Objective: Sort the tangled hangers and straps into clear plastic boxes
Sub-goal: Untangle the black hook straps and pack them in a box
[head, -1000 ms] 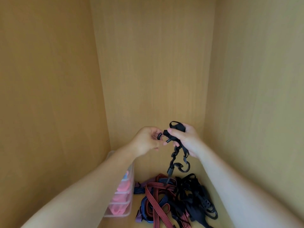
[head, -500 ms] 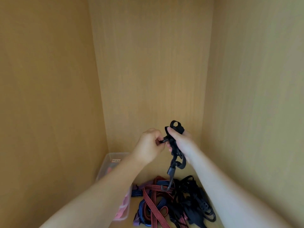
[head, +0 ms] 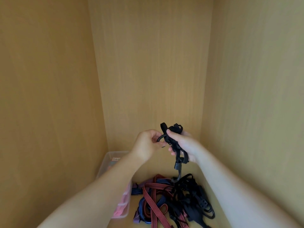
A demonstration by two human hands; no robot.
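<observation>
I hold a bunched black strap (head: 172,129) up in front of the back panel. My right hand (head: 184,143) grips the bundle, and a black hook (head: 176,168) dangles below it. My left hand (head: 146,143) pinches a black loop at the bundle's left side. On the cabinet floor below lies a tangled pile of straps (head: 166,198), red-striped, blue, purple and black. A clear plastic box (head: 107,160) with pink items inside stands at the left, partly hidden by my left forearm.
Wooden cabinet walls close in on the left (head: 49,96), back (head: 148,63) and right (head: 255,96). The box stands against the left wall and the pile fills the floor from the box to the right wall.
The black strap bundle has been gathered tighter and its hanging hook swings lower toward the pile. My view shifted slightly, showing more of the clear box's far end.
</observation>
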